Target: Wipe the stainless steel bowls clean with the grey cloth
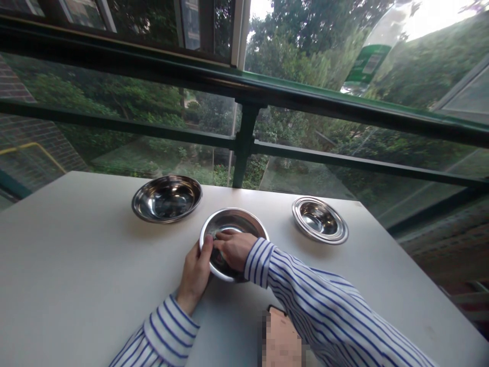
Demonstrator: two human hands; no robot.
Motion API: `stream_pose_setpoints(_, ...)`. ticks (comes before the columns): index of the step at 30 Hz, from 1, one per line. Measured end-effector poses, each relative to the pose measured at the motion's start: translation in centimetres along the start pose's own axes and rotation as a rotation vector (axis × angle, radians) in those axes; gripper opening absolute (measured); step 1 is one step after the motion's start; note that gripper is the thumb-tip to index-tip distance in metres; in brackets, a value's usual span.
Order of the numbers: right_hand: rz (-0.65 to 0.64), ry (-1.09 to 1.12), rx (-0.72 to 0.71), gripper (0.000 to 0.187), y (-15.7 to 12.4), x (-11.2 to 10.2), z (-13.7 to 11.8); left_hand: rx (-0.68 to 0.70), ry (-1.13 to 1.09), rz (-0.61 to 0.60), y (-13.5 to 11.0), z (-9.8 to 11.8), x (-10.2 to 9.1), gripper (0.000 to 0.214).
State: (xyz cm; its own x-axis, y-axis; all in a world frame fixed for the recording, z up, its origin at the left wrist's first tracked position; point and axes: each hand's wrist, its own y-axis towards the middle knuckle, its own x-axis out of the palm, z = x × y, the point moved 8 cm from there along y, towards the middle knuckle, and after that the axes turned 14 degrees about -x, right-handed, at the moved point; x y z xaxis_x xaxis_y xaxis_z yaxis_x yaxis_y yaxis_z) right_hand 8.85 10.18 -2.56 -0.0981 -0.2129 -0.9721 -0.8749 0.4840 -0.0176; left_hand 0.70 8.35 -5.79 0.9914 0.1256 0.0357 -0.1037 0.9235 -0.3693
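Note:
A steel bowl (pixel 244 216) stands tilted slightly toward me near the middle of the white table. My left hand (pixel 196 270) grips its left rim, with the thumb over the edge and the other fingers out of sight around the outside. Inside the bowl is my right hand (pixel 235 250), its fingers bunched against the inner left wall close to my left thumb. The fingertips are partly hidden, and I cannot make out what, if anything, is between them.
A wide steel basin (pixel 168 199) sits at the back left of the table (pixel 95 265), a smaller wide-rimmed steel bowl (pixel 320 220) at the back right. A phone-like object (pixel 282 336), partly blurred out, lies under my right forearm. A green-labelled plastic bottle (pixel 369 63) stands on the green railing (pixel 214 76).

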Motion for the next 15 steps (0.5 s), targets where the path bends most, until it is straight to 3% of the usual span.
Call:
stream_pose_setpoints(7,-0.142,-0.105,0.182,0.024,-1.9,-0.4,3.6,0.016,0.052,0.000,0.1,-0.2,0.1,0.058)
stream_pose_setpoints(15,-0.379,-0.083,0.238,0.015,-4.9,0.0,2.8,0.023,0.069,0.005,-0.2,0.1,0.2,0.059)
